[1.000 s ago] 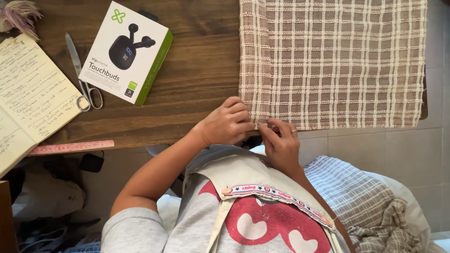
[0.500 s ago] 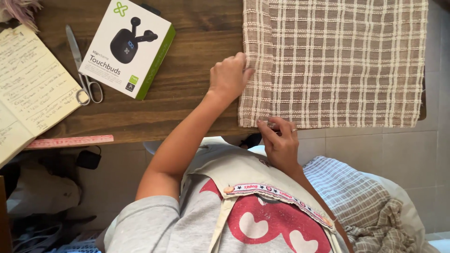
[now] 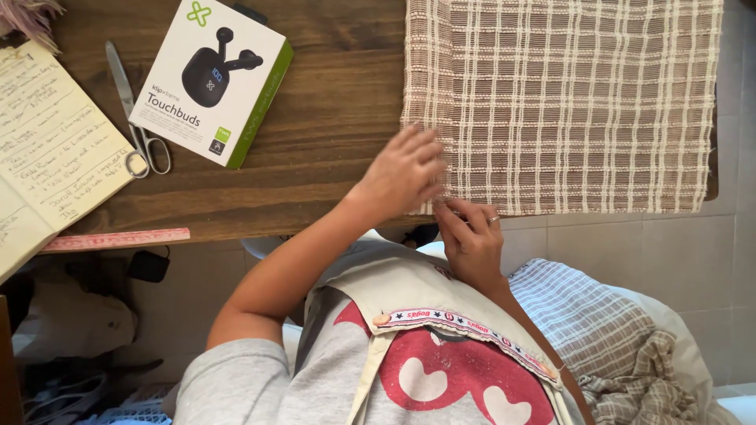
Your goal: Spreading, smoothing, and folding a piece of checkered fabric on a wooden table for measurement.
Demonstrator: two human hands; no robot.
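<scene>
the right hand (image 3: 472,240) pinches the near left corner of the brown checked cloth (image 3: 567,102), pinning it at the wooden table (image 3: 331,118) edge. the left hand (image 3: 402,173), blurred, lies flat with loose fingers on the cloth's left edge, probably smoothing it. scissors (image 3: 134,110) lie well apart.

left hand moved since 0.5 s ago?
Yes. The left hand has come back down the checked cloth's left edge toward the table's near edge, closer to the right hand.
</scene>
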